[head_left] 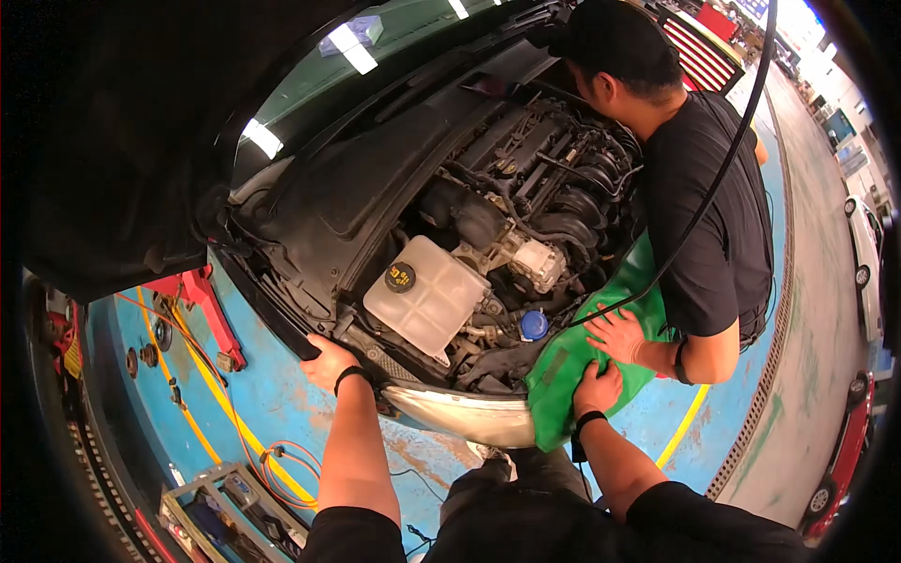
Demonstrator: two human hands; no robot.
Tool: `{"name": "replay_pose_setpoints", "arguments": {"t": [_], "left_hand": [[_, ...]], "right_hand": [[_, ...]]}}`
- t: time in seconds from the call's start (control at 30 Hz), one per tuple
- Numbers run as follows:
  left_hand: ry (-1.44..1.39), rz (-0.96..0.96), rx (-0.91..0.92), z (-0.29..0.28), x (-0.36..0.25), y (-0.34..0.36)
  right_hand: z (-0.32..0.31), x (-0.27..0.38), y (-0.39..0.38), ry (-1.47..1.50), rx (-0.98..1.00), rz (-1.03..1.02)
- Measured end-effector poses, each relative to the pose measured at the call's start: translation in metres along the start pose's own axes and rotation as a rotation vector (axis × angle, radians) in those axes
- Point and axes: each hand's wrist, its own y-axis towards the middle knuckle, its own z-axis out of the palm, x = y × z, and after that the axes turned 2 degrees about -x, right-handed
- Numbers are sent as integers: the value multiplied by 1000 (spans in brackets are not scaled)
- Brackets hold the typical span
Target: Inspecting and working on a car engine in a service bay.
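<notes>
My left hand (pixel 333 359) grips the front edge of the car's fender, just left of the headlamp (pixel 450 415). My right hand (pixel 597 386) has its curled fingers on a green fender cover (pixel 554 385) draped over the car's front. Between and beyond my hands lie a white translucent reservoir (pixel 422 300) with a black cap, a small blue cap (pixel 534 324) and the engine (pixel 535 188). A co-worker's hand (pixel 615 333) rests spread on the green cover just beyond my right hand.
The co-worker (pixel 704 206) leans over the engine bay, with a black cable crossing their side. The raised hood (pixel 122 131) fills the upper left. A red jack (pixel 211 319), hoses and a metal cart (pixel 221 483) stand at the left. Parked cars (pixel 868 263) line the right.
</notes>
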Motion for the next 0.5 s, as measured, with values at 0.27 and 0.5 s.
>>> {"name": "replay_pose_setpoints", "arguments": {"t": [0.27, 0.5], "left_hand": [[-4, 4, 45, -1, -2, -2], [-27, 22, -46, -1, -1, -4]], "right_hand": [[4, -2, 2, -10, -19, -20], [5, -6, 1, -5, -19, -2]]}}
